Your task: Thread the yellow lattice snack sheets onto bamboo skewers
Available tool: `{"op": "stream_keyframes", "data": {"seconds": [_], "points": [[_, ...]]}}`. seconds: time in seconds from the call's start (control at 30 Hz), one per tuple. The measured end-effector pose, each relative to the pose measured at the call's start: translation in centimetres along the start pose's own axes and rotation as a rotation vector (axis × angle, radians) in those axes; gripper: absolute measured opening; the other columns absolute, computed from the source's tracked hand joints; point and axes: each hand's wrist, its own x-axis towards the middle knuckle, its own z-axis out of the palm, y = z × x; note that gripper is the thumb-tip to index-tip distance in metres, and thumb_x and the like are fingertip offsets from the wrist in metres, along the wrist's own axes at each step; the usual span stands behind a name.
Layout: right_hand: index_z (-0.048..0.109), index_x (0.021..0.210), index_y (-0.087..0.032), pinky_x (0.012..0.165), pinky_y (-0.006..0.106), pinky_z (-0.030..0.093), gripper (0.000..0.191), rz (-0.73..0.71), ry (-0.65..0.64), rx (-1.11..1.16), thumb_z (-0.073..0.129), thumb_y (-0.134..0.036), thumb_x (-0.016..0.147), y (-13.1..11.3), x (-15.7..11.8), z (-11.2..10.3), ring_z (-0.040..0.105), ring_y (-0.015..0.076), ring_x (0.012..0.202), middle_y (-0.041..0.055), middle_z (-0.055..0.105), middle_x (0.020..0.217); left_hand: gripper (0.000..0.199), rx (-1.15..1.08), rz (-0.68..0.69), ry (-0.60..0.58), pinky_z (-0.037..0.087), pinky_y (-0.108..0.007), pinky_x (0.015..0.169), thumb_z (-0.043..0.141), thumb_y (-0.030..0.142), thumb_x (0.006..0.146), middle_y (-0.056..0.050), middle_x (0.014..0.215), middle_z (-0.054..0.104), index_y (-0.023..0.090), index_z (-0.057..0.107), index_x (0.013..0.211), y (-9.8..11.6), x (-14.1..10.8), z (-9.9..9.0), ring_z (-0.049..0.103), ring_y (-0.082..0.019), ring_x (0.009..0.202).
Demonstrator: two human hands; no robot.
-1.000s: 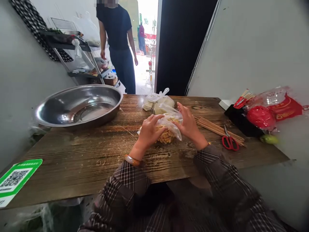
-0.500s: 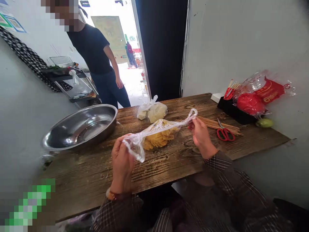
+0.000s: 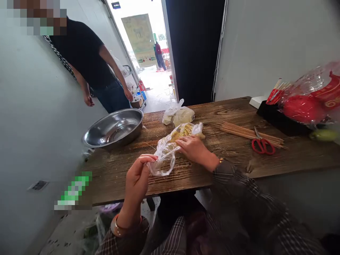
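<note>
From where I watch, one oval metal basin (image 3: pixel 114 129), smooth and shiny, is my landmark on the wood-grained table (image 3: pixel 217 170). Right of it lies one thin, crinkled plastic bag (image 3: pixel 166 145) of yellow, ridged food (image 3: pixel 183 131). My left hand (image 3: pixel 138 177) pinches the bag's near end between thumb and fingers; my right hand (image 3: pixel 193 150) lies over its side, fingers together, thumb hidden. Beyond that bag sits one knotted clear bag (image 3: pixel 178 115) of pale pieces. Farther right are many slender wooden sticks (image 3: pixel 247 134) and one pair of red-handled scissors (image 3: pixel 262 145).
</note>
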Motion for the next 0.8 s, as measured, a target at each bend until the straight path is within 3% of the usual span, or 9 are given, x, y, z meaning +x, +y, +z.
{"op": "stream_keyframes", "data": {"seconds": [0.2, 0.3, 0.4, 0.43, 0.5, 0.57, 0.6, 0.7, 0.8], "points": [[0.072, 0.102, -0.025, 0.079, 0.033, 0.043, 0.024, -0.132, 0.158, -0.053, 0.048, -0.026, 0.101, 1.2, -4.7, -2.4, 0.061, 0.0202, 0.087, 0.0068, 0.071, 0.096, 0.011, 0.225, -0.019, 0.017, 0.048, -0.034, 0.088, 0.053, 0.019, 0.087, -0.002, 0.096, 0.069, 0.022, 0.063, 0.084, -0.8, -1.0, -1.5, 0.064, -0.020, 0.091], [0.072, 0.091, -0.024, 0.068, 0.030, 0.040, 0.024, -0.241, -0.020, 0.011, 0.049, -0.023, 0.100, 0.8, -7.8, -2.7, 0.057, 0.0173, 0.073, 0.0044, 0.067, 0.083, 0.012, 0.242, 0.004, 0.063, 0.048, -0.034, 0.090, 0.052, 0.017, 0.088, -0.003, 0.100, 0.069, 0.021, 0.063, 0.086, -0.3, -0.9, -1.8, 0.064, -0.020, 0.095], [0.070, 0.079, -0.022, 0.061, 0.028, 0.038, 0.028, -0.232, -0.255, 0.087, 0.050, -0.021, 0.099, 0.5, -9.6, -1.5, 0.054, 0.0147, 0.064, 0.0024, 0.064, 0.075, 0.017, 0.254, 0.222, 0.108, 0.048, -0.033, 0.092, 0.052, 0.015, 0.091, -0.004, 0.105, 0.068, 0.023, 0.066, 0.096, 2.3, -0.4, -0.1, 0.063, -0.019, 0.102], [0.070, 0.079, -0.022, 0.060, 0.027, 0.039, 0.028, -0.221, -0.315, 0.121, 0.050, -0.022, 0.099, 0.5, -9.8, -0.9, 0.055, 0.0144, 0.064, 0.0026, 0.065, 0.076, 0.018, 0.268, 0.320, 0.055, 0.049, -0.032, 0.091, 0.052, 0.014, 0.091, -0.004, 0.105, 0.068, 0.023, 0.066, 0.098, 3.5, 0.0, 1.0, 0.063, -0.018, 0.101], [0.071, 0.084, -0.021, 0.064, 0.027, 0.044, 0.023, -0.183, -0.370, 0.199, 0.053, -0.025, 0.097, 0.7, -9.6, 0.3, 0.061, 0.0161, 0.071, 0.0047, 0.069, 0.084, 0.020, 0.272, 0.450, -0.296, 0.052, -0.030, 0.086, 0.047, 0.014, 0.094, -0.005, 0.102, 0.069, 0.021, 0.065, 0.102, 5.4, 0.7, 3.9, 0.065, -0.017, 0.097], [0.072, 0.089, -0.019, 0.070, 0.028, 0.048, 0.018, -0.084, -0.361, 0.283, 0.056, -0.024, 0.094, 1.0, -9.1, 1.3, 0.065, 0.0197, 0.080, 0.0073, 0.072, 0.089, 0.020, 0.454, 0.457, -0.677, 0.053, -0.029, 0.083, 0.045, 0.020, 0.097, -0.008, 0.102, 0.069, 0.018, 0.065, 0.098, 6.2, 1.3, 7.0, 0.066, -0.017, 0.095], [0.072, 0.089, -0.018, 0.071, 0.029, 0.050, 0.018, -0.014, -0.348, 0.318, 0.055, -0.021, 0.093, 1.3, -8.7, 1.6, 0.066, 0.0209, 0.081, 0.0079, 0.073, 0.088, 0.022, 0.659, 0.404, -0.775, 0.053, -0.028, 0.080, 0.044, 0.021, 0.098, -0.008, 0.100, 0.069, 0.017, 0.065, 0.095, 5.9, 1.6, 8.2, 0.067, -0.018, 0.091], [0.071, 0.098, -0.016, 0.076, 0.031, 0.052, 0.021, 0.159, -0.306, 0.364, 0.050, -0.018, 0.093, 2.3, -8.1, 1.7, 0.068, 0.0220, 0.085, 0.0094, 0.075, 0.093, 0.024, 1.035, 0.253, -0.796, 0.054, -0.033, 0.071, 0.043, 0.013, 0.095, -0.012, 0.100, 0.070, 0.013, 0.067, 0.099, 3.5, 2.1, 9.8, 0.071, -0.024, 0.085], [0.066, 0.113, -0.015, 0.081, 0.035, 0.052, 0.026, 0.322, -0.181, 0.327, 0.052, -0.026, 0.094, 3.8, -8.1, 1.2, 0.069, 0.0233, 0.086, 0.0119, 0.074, 0.095, 0.028, 1.161, 0.137, -0.765, 0.055, -0.039, 0.068, 0.042, 0.014, 0.095, -0.016, 0.097, 0.071, 0.011, 0.069, 0.102, 0.2, 2.3, 8.1, 0.073, -0.030, 0.081]]}}
